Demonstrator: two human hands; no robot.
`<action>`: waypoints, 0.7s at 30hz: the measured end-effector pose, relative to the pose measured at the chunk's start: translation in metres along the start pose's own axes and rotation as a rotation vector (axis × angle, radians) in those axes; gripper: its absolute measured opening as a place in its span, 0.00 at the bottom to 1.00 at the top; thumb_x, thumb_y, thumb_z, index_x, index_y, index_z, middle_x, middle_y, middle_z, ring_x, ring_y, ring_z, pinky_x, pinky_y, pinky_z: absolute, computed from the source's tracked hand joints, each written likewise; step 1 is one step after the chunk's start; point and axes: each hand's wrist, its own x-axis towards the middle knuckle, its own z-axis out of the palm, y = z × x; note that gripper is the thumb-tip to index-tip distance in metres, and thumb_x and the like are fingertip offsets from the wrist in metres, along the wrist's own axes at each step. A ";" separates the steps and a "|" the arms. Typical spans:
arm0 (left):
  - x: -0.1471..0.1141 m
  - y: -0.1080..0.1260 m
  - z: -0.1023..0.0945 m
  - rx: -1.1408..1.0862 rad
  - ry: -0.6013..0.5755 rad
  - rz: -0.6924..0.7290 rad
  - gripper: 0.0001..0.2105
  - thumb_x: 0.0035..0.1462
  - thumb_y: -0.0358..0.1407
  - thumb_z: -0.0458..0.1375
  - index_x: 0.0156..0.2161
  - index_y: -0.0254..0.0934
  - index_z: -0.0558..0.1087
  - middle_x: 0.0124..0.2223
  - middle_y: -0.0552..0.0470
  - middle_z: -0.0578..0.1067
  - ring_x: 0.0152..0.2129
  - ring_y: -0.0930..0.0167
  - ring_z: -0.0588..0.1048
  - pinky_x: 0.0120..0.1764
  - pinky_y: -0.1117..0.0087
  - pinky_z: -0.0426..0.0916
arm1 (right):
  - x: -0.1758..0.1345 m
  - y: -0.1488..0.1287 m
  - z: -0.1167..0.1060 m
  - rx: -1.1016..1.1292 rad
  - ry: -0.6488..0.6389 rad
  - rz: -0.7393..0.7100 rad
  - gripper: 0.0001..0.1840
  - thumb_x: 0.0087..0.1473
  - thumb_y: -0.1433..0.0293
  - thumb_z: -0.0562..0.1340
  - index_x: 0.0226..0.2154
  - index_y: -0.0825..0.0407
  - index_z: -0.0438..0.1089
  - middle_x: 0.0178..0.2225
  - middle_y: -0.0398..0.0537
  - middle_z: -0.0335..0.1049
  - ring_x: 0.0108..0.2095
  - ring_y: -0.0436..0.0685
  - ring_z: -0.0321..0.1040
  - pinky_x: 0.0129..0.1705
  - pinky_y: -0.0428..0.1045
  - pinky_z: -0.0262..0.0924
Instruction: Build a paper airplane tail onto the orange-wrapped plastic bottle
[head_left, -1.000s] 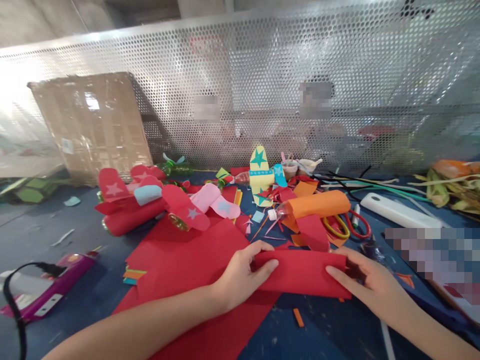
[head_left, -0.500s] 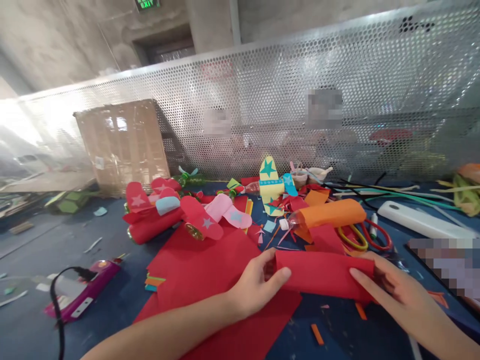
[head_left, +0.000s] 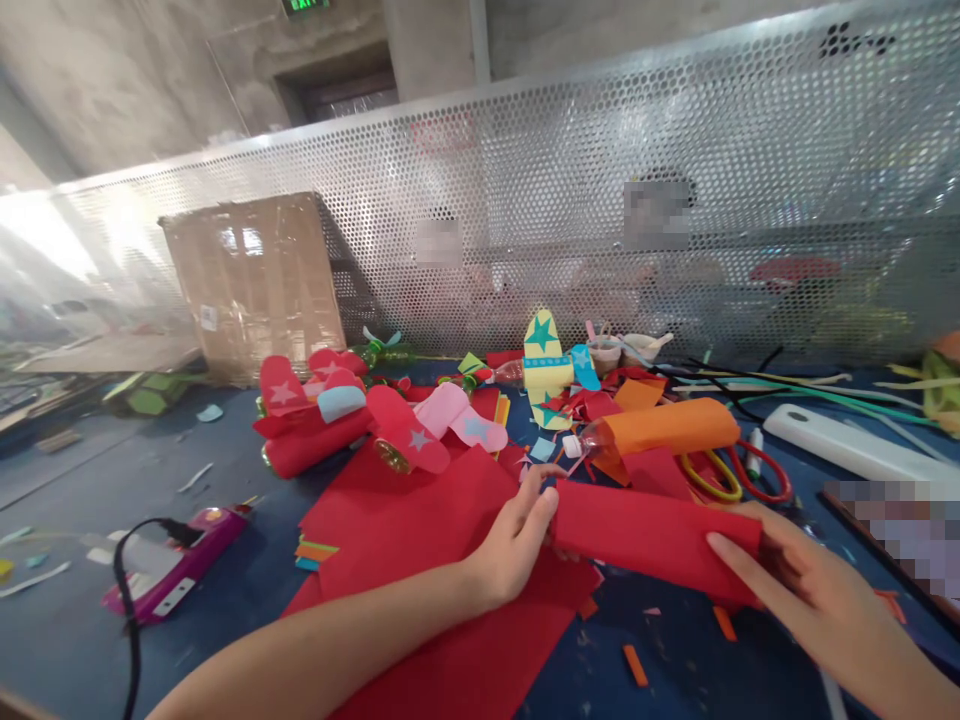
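A roll of red paper (head_left: 652, 535) is held between my two hands above the blue table, tilted a little down to the right. My right hand (head_left: 817, 590) grips its right end, thumb on the near face and fingers behind. At the left end, my left hand (head_left: 510, 545) is closed against the roll's edge, thumb raised near the rim and index finger reaching past it. Its lower fingers are partly hidden. Whether anything is inside the roll cannot be seen. Beneath my left forearm lie red paper sheets (head_left: 420, 540).
Behind the roll lies an orange-wrapped bottle (head_left: 671, 427), beside scissors (head_left: 772, 472). Paper-covered toy planes (head_left: 319, 440) and a yellow plane (head_left: 546, 375) stand further back. A purple power strip (head_left: 184, 570) sits left, a white bar (head_left: 847, 445) right. Perforated metal screening (head_left: 510, 170) closes off the back.
My left thumb has moved off the roll's near face to its left rim, and the left fingers have shifted up. The roll has tilted, its left end higher. The view has shifted slightly.
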 end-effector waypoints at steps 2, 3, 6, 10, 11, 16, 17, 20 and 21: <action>0.007 0.000 -0.002 0.071 0.041 0.023 0.22 0.59 0.54 0.44 0.50 0.40 0.60 0.30 0.55 0.70 0.29 0.69 0.73 0.37 0.68 0.68 | -0.001 -0.008 0.000 0.000 0.042 0.019 0.23 0.47 0.50 0.59 0.39 0.49 0.68 0.33 0.49 0.76 0.32 0.62 0.75 0.29 0.50 0.72; 0.011 -0.001 -0.004 0.099 0.065 0.034 0.21 0.59 0.53 0.44 0.49 0.40 0.61 0.31 0.54 0.70 0.31 0.69 0.73 0.37 0.68 0.68 | -0.002 -0.011 0.000 0.011 0.066 0.035 0.23 0.45 0.49 0.59 0.38 0.48 0.68 0.32 0.49 0.76 0.30 0.62 0.75 0.26 0.49 0.71; 0.030 -0.001 -0.008 0.102 0.124 0.042 0.19 0.61 0.50 0.41 0.48 0.38 0.60 0.31 0.53 0.70 0.29 0.69 0.74 0.35 0.68 0.69 | -0.002 -0.021 -0.001 0.067 0.102 0.087 0.23 0.44 0.48 0.60 0.35 0.47 0.68 0.30 0.49 0.76 0.28 0.62 0.74 0.25 0.49 0.70; 0.049 0.014 -0.021 0.129 0.178 0.091 0.22 0.62 0.49 0.33 0.47 0.36 0.58 0.34 0.49 0.71 0.31 0.69 0.75 0.41 0.65 0.69 | -0.001 -0.028 -0.006 0.160 0.160 0.138 0.20 0.48 0.50 0.58 0.37 0.47 0.67 0.35 0.48 0.76 0.35 0.62 0.74 0.33 0.48 0.70; 0.050 0.021 -0.027 0.160 0.182 0.115 0.22 0.62 0.49 0.33 0.46 0.36 0.58 0.35 0.48 0.72 0.33 0.69 0.74 0.42 0.64 0.68 | 0.000 -0.029 -0.007 0.169 0.184 0.147 0.20 0.49 0.50 0.58 0.37 0.47 0.67 0.35 0.48 0.76 0.36 0.62 0.74 0.34 0.48 0.69; 0.036 0.051 -0.065 0.427 0.062 0.131 0.15 0.47 0.45 0.62 0.36 0.37 0.73 0.38 0.49 0.75 0.41 0.63 0.72 0.51 0.61 0.61 | -0.002 -0.032 -0.008 0.151 0.206 0.122 0.19 0.51 0.50 0.57 0.35 0.47 0.66 0.34 0.48 0.75 0.35 0.61 0.73 0.33 0.48 0.68; 0.032 0.052 -0.072 0.471 0.014 0.115 0.16 0.43 0.43 0.65 0.36 0.37 0.75 0.40 0.48 0.76 0.44 0.61 0.71 0.53 0.59 0.59 | -0.002 -0.033 -0.007 0.145 0.202 0.119 0.19 0.51 0.50 0.56 0.34 0.47 0.66 0.33 0.48 0.75 0.34 0.61 0.73 0.32 0.48 0.69; 0.020 0.042 -0.086 0.853 -0.291 0.007 0.33 0.36 0.45 0.69 0.52 0.43 0.70 0.61 0.43 0.62 0.59 0.49 0.56 0.57 0.49 0.50 | -0.004 -0.034 -0.005 0.140 0.180 0.093 0.18 0.51 0.50 0.57 0.34 0.47 0.66 0.31 0.47 0.75 0.33 0.61 0.73 0.32 0.49 0.70; 0.017 0.036 -0.088 0.954 -0.348 -0.015 0.35 0.39 0.46 0.67 0.55 0.44 0.67 0.65 0.42 0.56 0.61 0.48 0.51 0.58 0.47 0.48 | -0.004 -0.033 -0.004 0.146 0.168 0.077 0.18 0.51 0.51 0.57 0.35 0.47 0.66 0.31 0.46 0.75 0.33 0.61 0.74 0.32 0.49 0.70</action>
